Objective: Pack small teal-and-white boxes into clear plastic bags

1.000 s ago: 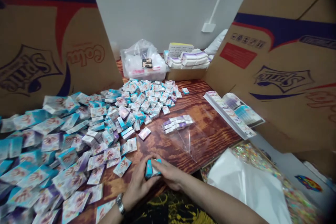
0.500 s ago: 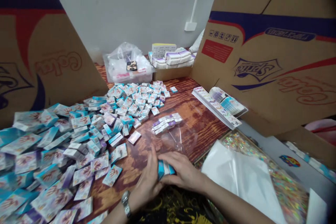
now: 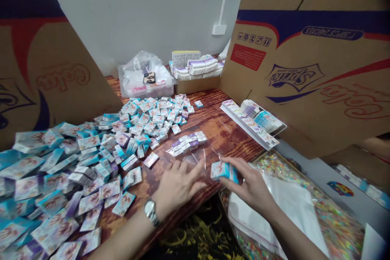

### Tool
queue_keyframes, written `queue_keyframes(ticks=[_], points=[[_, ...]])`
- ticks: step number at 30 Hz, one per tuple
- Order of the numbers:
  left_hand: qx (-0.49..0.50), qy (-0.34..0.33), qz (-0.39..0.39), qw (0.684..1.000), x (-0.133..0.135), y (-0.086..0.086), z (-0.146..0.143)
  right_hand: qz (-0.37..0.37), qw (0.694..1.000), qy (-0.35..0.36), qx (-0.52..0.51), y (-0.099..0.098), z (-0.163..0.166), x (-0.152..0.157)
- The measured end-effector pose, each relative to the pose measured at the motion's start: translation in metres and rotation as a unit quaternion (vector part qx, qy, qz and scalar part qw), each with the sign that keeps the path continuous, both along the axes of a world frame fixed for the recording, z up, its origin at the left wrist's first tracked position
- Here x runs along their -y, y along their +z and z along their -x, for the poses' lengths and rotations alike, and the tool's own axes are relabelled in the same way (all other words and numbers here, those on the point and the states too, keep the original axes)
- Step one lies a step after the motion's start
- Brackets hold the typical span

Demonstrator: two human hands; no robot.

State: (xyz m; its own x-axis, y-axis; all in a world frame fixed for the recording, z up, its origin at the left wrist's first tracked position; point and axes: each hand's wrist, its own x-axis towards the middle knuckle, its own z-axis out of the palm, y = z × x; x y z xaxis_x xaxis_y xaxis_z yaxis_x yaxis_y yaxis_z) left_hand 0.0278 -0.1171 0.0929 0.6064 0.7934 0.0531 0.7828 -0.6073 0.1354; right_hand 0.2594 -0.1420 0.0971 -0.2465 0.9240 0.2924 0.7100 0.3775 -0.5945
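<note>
My right hand (image 3: 250, 185) grips a small stack of teal and white boxes (image 3: 224, 170) just above the table's front edge. My left hand (image 3: 178, 183) lies open with fingers spread on the wooden table (image 3: 225, 130), its fingertips on a clear plastic bag (image 3: 198, 155). That bag holds a row of small purple and white boxes (image 3: 187, 143). A watch sits on my left wrist. A big heap of the same small teal boxes (image 3: 82, 158) covers the table's left half.
Large cardboard boxes stand at the left (image 3: 45, 61) and right (image 3: 307, 61). At the back are a clear tub with bags (image 3: 146, 78) and a tray of white packs (image 3: 196, 67). A flat stack of cards (image 3: 250, 122) lies right. Clear bags over glittery sheets (image 3: 289, 211) lie front right.
The two hands held the teal stack together; now my right hand has carried it rightward alone, and my left hand has opened onto the clear bag. The view has shifted right.
</note>
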Motion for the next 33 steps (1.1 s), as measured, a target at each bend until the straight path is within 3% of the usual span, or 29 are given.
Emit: queue_keyframes(ticks=[3, 5, 10, 14, 19, 22, 27, 33], points=[[-0.074, 0.016, -0.042, 0.996, -0.013, -0.009, -0.011, -0.111, 0.989, -0.033, 0.095, -0.012, 0.007, -0.015], [-0.082, 0.035, -0.054, 0.995, -0.015, -0.021, -0.013, -0.141, 0.975, -0.025, 0.167, -0.022, 0.02, -0.023], [-0.084, 0.05, -0.078, 0.992, 0.001, -0.045, -0.002, -0.091, 0.957, 0.025, 0.274, -0.045, 0.052, -0.035], [-0.055, 0.054, -0.094, 0.993, 0.01, -0.051, 0.003, -0.021, 0.973, 0.055, 0.222, -0.062, 0.058, -0.05], [0.037, 0.154, -0.032, 0.987, 0.006, -0.054, -0.001, -0.002, 0.991, 0.076, 0.114, -0.078, 0.059, -0.074], [0.062, 0.129, -0.001, 0.99, 0.005, -0.056, -0.001, -0.024, 0.991, 0.074, 0.106, -0.081, 0.062, -0.082], [0.023, 0.089, 0.009, 0.996, 0.003, -0.052, 0.001, -0.051, 0.992, 0.066, 0.091, -0.079, 0.066, -0.09], [-0.032, 0.02, 0.005, 0.999, -0.005, -0.05, -0.001, -0.015, 0.997, 0.075, 0.021, -0.068, 0.062, -0.098]])
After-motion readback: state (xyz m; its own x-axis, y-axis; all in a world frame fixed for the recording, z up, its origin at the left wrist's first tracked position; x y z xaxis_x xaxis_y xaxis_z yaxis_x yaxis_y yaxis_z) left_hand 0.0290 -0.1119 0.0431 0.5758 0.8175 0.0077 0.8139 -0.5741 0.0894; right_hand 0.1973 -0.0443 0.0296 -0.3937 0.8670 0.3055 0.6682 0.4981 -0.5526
